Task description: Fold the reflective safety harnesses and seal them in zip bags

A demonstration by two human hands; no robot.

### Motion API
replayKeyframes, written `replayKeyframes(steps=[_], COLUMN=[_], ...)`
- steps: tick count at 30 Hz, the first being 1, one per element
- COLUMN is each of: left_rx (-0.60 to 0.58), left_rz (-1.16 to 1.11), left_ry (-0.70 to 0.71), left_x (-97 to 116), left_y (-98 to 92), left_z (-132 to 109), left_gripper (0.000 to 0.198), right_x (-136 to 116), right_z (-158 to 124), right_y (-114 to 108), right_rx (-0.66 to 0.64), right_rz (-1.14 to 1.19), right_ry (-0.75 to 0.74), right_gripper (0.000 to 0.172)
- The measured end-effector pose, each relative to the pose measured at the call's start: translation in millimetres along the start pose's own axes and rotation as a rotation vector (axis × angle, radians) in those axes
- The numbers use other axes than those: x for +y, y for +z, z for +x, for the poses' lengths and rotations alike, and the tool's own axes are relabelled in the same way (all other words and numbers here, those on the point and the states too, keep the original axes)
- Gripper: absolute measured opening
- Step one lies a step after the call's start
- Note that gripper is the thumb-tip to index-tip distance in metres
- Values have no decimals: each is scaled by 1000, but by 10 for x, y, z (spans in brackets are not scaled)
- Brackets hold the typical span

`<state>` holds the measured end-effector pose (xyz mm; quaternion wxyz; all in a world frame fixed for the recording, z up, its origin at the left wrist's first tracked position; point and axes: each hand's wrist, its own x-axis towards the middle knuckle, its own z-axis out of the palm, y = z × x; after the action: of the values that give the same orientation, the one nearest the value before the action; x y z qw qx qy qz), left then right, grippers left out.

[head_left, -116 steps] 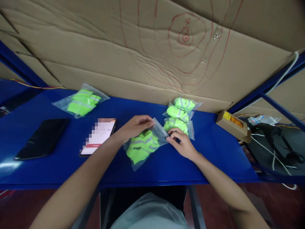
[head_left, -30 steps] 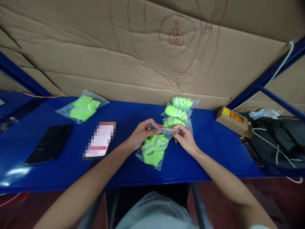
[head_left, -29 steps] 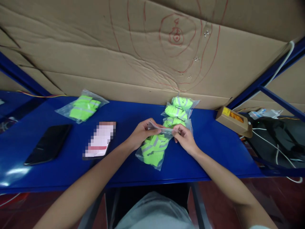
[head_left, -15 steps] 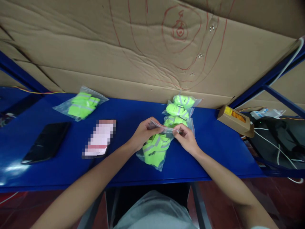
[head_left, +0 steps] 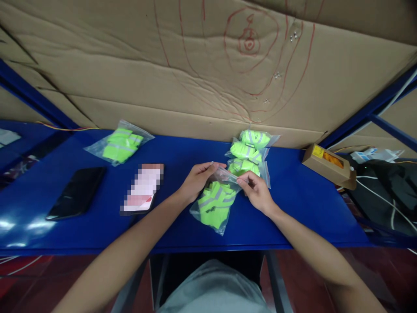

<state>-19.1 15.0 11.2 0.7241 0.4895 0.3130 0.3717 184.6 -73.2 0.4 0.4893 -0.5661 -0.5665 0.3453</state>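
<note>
A clear zip bag holds a folded fluorescent yellow-green piece with grey reflective strips. My left hand pinches the left end of the bag's top edge. At the right end of that edge, my right hand pinches with thumb and fingers. The edge is stretched between both hands, and the bag's lower part hangs toward me over the blue table. Just behind my hands, several similar filled bags lie in an overlapping row reaching back to the cardboard.
Another filled bag lies at the back left. A black tablet or phone and a phone with a blurred screen rest left of my arms. An open cardboard box stands at the right. A cardboard panel backs the table.
The camera view has shifted slightly, so everything sits a little further right. My hands have spread somewhat along the bag's top edge, and the left fingers have changed position on it.
</note>
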Motion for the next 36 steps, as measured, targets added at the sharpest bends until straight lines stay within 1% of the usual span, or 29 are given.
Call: replayKeyframes(steps=[2, 7, 10, 12, 14, 16, 17, 20, 21, 22, 24, 25, 26, 27, 29, 30, 32, 34, 36], left_rx=[16, 6, 71, 133, 202, 257, 269, 268, 286, 329, 451, 499, 512, 496, 412, 377, 337, 347, 393], left_rz=[0, 7, 25, 18, -17, -65, -80, -78, -58, -20, 83, 135, 172, 200, 252, 288, 357, 390, 353], left_ry=[-7, -2, 32, 60, 100, 135, 140, 151, 184, 237, 357, 394, 398, 372, 275, 228, 180, 186, 208], left_x=[2, 19, 48, 87, 139, 188, 205, 200, 176, 138, 25, -47, -126, -205, -348, -405, -484, -529, -550], left_y=[-12, -78, -127, -124, -66, 47, 113, 266, 285, 285, 243, 210, 175, 144, 99, 85, 70, 60, 40], left_z=[4, 37, 79, 84, 42, -60, -132, -400, -497, -592, -774, -858, -934, -1003, -1110, -1149, -1202, -1238, -1268], left_gripper=[44, 55, 56, 56, 57, 57, 56, 54, 53, 51, 49, 53, 60, 68, 82, 87, 90, 87, 80], right_x=[-4, -10, 16, 42, 57, 39, 15, -91, -123, -148, -164, -156, -141, -122, -89, -80, -77, -74, -42], right_z=[0, 32, 42, 32, 2, -51, -84, -185, -210, -226, -233, -226, -215, -202, -181, -175, -171, -174, -173], right_y=[-3, -28, -28, -9, 27, 71, 93, 138, 145, 148, 150, 149, 148, 147, 143, 141, 139, 148, 169], right_rx=[-21, -100, -114, -130, -189, -281, -331, -435, -452, -456, -425, -396, -363, -331, -300, -318, -415, -527, -593], right_rz=[21, 70, 52, 63, 105, 117, 96, 29, 40, 65, 124, 145, 161, 179, 231, 262, 319, 356, 378], right_ry=[29, 100, 78, 74, 79, 62, 40, -49, -70, -82, -67, -43, -16, 10, 50, 62, 70, 68, 70], right_gripper=[36, 41, 39, 41, 53, 68, 72, 65, 64, 65, 66, 66, 66, 65, 68, 69, 69, 65, 67])
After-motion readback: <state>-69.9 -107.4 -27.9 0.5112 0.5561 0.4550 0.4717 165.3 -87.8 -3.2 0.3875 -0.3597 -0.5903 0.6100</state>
